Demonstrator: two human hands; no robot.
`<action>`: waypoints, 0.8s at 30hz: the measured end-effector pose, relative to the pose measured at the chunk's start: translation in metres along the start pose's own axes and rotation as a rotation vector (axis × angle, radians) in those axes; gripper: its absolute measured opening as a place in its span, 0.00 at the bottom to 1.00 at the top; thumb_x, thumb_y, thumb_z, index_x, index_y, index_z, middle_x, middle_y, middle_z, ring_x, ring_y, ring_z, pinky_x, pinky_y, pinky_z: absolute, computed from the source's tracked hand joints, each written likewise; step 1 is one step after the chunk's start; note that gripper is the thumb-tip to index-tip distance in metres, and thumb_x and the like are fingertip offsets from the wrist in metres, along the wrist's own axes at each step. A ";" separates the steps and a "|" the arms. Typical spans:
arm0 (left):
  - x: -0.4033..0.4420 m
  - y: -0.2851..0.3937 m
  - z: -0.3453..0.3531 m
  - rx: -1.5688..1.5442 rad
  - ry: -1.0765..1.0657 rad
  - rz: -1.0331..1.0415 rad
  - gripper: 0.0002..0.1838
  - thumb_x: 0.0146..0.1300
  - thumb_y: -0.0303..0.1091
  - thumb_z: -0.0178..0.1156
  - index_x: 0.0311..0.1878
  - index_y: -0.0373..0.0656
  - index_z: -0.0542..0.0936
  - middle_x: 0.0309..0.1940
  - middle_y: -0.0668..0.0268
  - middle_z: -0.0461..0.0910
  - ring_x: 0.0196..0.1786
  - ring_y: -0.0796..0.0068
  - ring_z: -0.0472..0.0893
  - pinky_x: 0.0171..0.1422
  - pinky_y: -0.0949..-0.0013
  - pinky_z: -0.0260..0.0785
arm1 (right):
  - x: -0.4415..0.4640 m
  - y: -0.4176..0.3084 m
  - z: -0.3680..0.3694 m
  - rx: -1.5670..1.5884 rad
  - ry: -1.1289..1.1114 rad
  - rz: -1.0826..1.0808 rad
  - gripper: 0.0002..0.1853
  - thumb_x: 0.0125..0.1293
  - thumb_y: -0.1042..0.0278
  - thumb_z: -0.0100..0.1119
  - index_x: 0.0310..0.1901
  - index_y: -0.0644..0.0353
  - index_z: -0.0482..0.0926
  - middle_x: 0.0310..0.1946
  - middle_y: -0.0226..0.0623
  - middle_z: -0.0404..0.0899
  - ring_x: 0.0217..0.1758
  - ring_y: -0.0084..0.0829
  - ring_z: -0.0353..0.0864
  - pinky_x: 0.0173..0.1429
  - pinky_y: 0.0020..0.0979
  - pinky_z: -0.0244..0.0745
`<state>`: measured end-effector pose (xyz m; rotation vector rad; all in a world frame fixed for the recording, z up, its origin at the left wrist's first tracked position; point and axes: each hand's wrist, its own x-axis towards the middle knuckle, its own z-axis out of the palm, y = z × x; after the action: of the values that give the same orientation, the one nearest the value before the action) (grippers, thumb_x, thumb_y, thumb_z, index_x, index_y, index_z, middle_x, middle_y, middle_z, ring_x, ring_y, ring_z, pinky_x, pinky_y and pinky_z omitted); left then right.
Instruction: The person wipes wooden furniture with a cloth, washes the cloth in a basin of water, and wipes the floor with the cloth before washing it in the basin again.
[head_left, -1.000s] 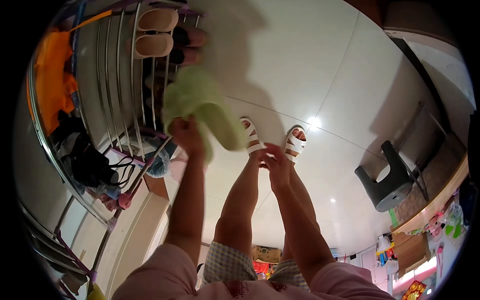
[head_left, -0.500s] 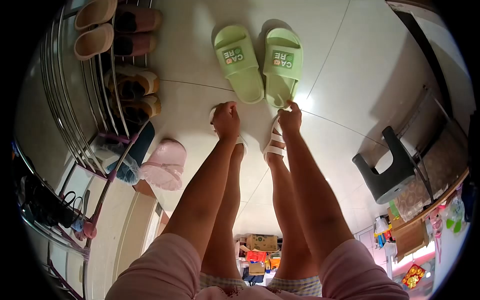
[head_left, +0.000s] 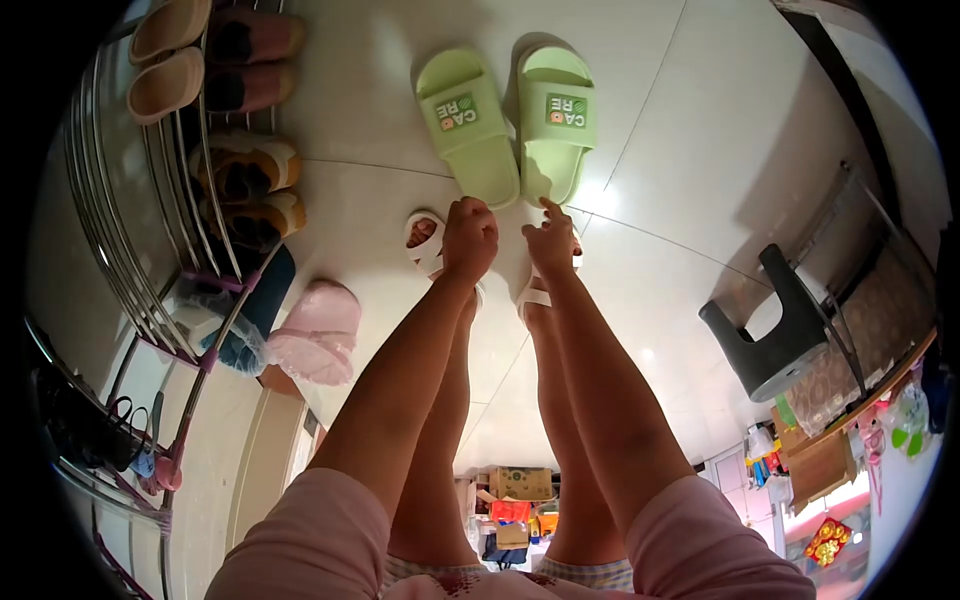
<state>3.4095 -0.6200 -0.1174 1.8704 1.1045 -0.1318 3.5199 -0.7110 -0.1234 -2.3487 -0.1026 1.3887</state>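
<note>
Two green slippers lie side by side on the floor, toes pointing away: the left slipper [head_left: 485, 160] and the right slipper [head_left: 553, 165], each with a printed patch on its strap. Just below the left slipper's heel is my left hand [head_left: 470, 238], its fingers curled; whether it touches the heel cannot be made out. My right hand [head_left: 551, 240] is at the right slipper's heel, index finger stretched toward it and the other fingers loosely bent apart, holding nothing. Behind my hands are my feet in white sandals [head_left: 424, 236].
On the left stands a metal shoe rack [head_left: 95, 200] with beige clogs [head_left: 165, 85] and brown-and-white shoes [head_left: 250, 165]. Wrapped pink slippers [head_left: 320, 330] lie beside it. A dark grey stool [head_left: 770, 350] is at the right, with a cardboard box [head_left: 524, 483] behind my legs.
The green slippers, earlier in my left hand, now lie on the floor. Since half a second ago, my right hand has shifted left and its fingers have spread a little.
</note>
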 end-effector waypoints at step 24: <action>-0.234 0.172 -0.189 -0.181 -0.439 -0.405 0.07 0.59 0.34 0.56 0.37 0.47 0.81 0.35 0.60 0.83 0.41 0.61 0.82 0.48 0.63 0.73 | -0.279 0.009 -0.033 0.096 -0.005 0.233 0.36 0.47 0.79 0.60 0.62 0.70 0.61 0.41 0.45 0.76 0.40 0.36 0.76 0.40 0.30 0.71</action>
<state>3.3339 -0.6540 0.2190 1.3516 1.1241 -0.6218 3.4064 -0.8032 0.1169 -2.3357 0.2388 1.4697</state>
